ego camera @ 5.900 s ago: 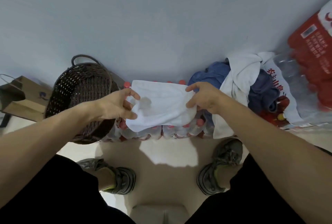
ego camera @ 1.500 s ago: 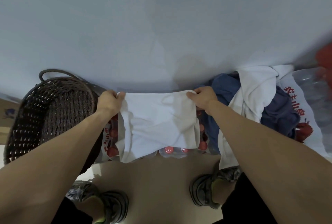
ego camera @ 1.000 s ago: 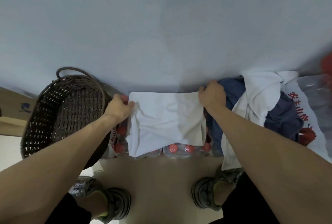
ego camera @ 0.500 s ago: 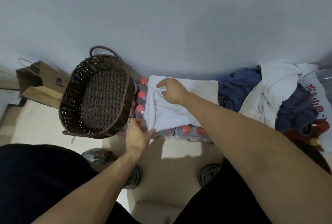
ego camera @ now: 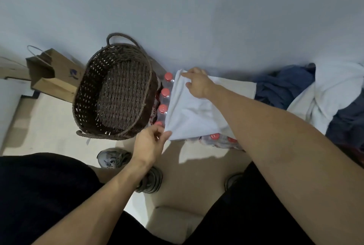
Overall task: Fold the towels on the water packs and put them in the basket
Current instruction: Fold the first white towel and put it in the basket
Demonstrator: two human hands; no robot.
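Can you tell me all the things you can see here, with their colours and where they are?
white towel: one, white, spread on the water pack
water pack: one in view, clear bottles with red caps, right of the basket
basket: one, dark brown wicker, on the floor, nothing visible inside
paper bag: one, brown, left of the basket
towel pile: blue and white, unfolded, far right
shoes: two, grey, bottom
left hand: pinches the towel's near corner
right hand: grips its far corner
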